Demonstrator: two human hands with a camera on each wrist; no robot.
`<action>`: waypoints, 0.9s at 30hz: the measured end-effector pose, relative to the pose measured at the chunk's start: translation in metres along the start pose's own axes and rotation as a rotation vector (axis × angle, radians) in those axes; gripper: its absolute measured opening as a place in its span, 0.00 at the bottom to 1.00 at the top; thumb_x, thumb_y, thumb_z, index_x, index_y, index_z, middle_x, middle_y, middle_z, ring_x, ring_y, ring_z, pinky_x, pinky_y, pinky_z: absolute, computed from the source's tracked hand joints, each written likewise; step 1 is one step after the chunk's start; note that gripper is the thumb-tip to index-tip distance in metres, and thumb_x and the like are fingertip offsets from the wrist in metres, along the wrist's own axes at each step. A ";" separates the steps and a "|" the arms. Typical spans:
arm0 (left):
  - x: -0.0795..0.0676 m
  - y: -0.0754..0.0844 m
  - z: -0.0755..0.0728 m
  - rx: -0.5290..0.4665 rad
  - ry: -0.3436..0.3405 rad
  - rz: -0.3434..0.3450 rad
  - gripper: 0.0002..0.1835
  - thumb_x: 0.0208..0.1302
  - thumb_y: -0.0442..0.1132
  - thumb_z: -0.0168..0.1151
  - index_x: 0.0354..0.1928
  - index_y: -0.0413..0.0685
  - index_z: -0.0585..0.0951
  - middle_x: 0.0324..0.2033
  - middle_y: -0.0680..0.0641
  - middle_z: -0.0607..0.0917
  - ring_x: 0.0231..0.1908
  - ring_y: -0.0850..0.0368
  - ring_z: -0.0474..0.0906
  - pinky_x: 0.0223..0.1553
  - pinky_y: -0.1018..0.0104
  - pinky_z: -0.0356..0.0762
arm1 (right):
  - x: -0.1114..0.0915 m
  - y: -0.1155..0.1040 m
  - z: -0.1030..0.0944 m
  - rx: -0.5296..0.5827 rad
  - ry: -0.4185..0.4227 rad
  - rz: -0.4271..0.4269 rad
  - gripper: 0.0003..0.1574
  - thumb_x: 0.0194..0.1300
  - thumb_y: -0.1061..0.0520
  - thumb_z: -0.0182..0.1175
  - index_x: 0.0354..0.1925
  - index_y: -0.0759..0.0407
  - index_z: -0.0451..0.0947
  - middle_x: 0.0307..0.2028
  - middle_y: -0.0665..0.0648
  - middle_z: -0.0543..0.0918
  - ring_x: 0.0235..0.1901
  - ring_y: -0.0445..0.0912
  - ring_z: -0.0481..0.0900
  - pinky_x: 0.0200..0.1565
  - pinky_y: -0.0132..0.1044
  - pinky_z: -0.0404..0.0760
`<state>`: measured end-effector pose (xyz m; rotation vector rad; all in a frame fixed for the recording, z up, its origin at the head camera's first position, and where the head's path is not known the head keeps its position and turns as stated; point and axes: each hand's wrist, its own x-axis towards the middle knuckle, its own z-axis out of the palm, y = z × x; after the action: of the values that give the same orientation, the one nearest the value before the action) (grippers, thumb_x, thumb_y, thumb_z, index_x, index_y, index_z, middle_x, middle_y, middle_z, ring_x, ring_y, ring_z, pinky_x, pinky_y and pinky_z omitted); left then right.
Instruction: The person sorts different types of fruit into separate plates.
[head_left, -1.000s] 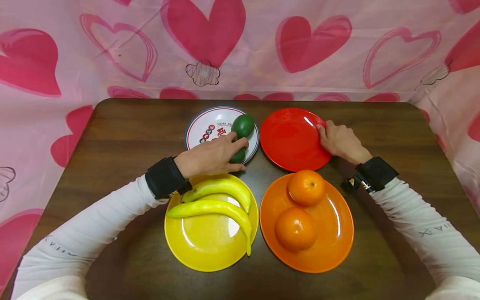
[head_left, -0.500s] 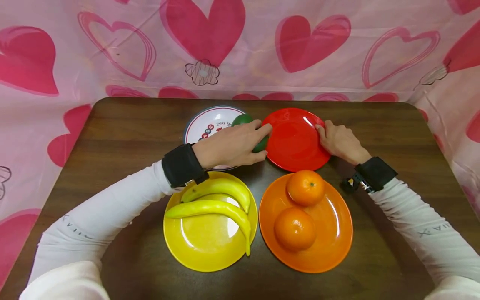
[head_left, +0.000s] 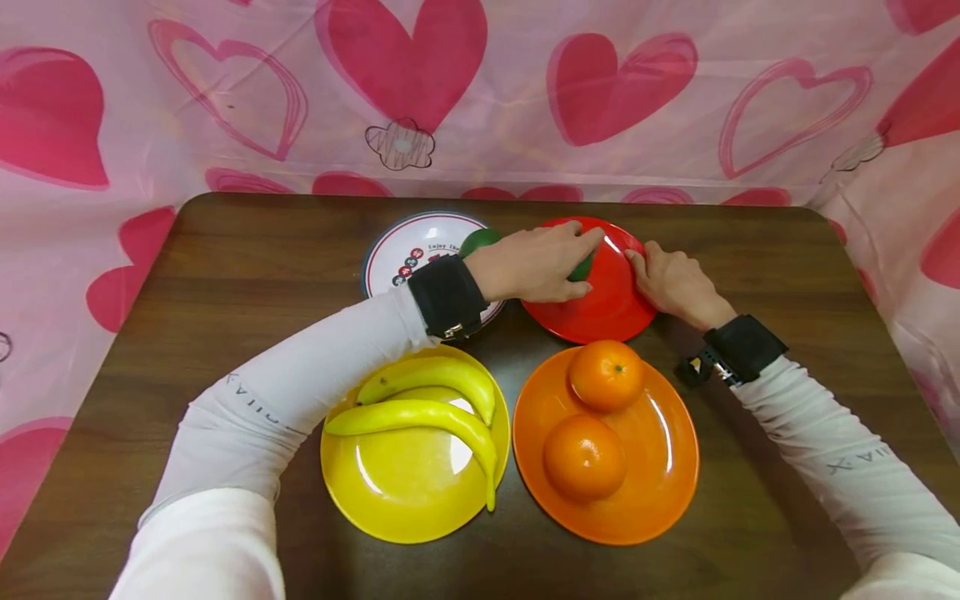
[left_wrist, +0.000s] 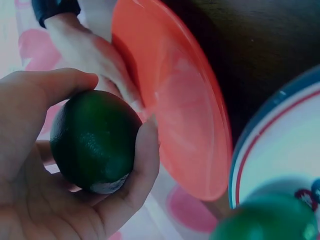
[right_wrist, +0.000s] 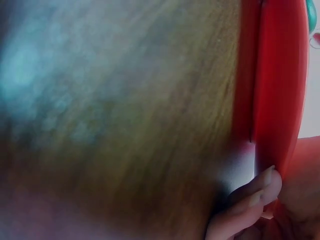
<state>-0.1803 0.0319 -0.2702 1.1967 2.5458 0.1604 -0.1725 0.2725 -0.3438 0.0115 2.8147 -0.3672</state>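
Observation:
My left hand [head_left: 534,262] holds a dark green oval fruit [left_wrist: 95,142] over the red plate [head_left: 592,317], its fingers and thumb curled round the fruit in the left wrist view. A second green fruit [head_left: 480,241] lies on the white plate [head_left: 386,250] with printed lettering, partly covered by the left hand and wrist in the head view. At the red plate's right edge my right hand [head_left: 681,287] pinches the rim, the thumb over it. Its fingertips [right_wrist: 270,185] show under the rim in the right wrist view. Nothing else lies on the red plate.
Two bananas [head_left: 438,414] lie on a yellow plate [head_left: 405,508] at the front left. Beside it stands an orange plate [head_left: 660,492] with two oranges [head_left: 585,458]. All the plates stand on a dark wooden table [head_left: 247,275], with a heart-patterned cloth [head_left: 510,167] behind it.
My left hand has carried one green fruit rightward from the white plate to above the red plate. The right hand has kept its grip on the red rim.

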 end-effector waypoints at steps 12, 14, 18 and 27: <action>0.025 0.011 0.025 0.055 -0.140 0.033 0.45 0.65 0.61 0.54 0.77 0.52 0.49 0.73 0.42 0.61 0.70 0.50 0.63 0.65 0.57 0.63 | -0.002 -0.003 -0.002 0.006 -0.023 0.012 0.41 0.71 0.29 0.31 0.54 0.65 0.60 0.32 0.65 0.70 0.30 0.59 0.73 0.29 0.46 0.74; 0.026 0.011 0.027 0.063 -0.142 0.036 0.45 0.65 0.61 0.54 0.77 0.52 0.49 0.73 0.42 0.61 0.70 0.50 0.63 0.66 0.58 0.63 | -0.002 -0.002 -0.002 0.009 -0.018 0.006 0.42 0.71 0.29 0.31 0.54 0.64 0.60 0.31 0.65 0.70 0.29 0.59 0.73 0.29 0.46 0.74; 0.027 0.012 0.029 0.076 -0.133 0.040 0.45 0.66 0.62 0.53 0.77 0.52 0.49 0.73 0.42 0.60 0.70 0.49 0.62 0.66 0.57 0.63 | -0.002 -0.002 -0.001 0.018 -0.015 0.000 0.41 0.71 0.29 0.31 0.54 0.64 0.60 0.31 0.65 0.70 0.28 0.58 0.73 0.28 0.45 0.75; 0.028 0.013 0.032 0.096 -0.127 0.036 0.45 0.65 0.62 0.53 0.77 0.52 0.50 0.73 0.42 0.61 0.70 0.47 0.63 0.64 0.55 0.66 | -0.001 -0.003 -0.001 0.007 -0.001 -0.012 0.42 0.71 0.29 0.31 0.54 0.66 0.60 0.30 0.64 0.70 0.28 0.59 0.73 0.29 0.46 0.74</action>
<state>-0.1770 0.0609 -0.3037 1.2464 2.4476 -0.0297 -0.1718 0.2702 -0.3421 -0.0041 2.8137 -0.3802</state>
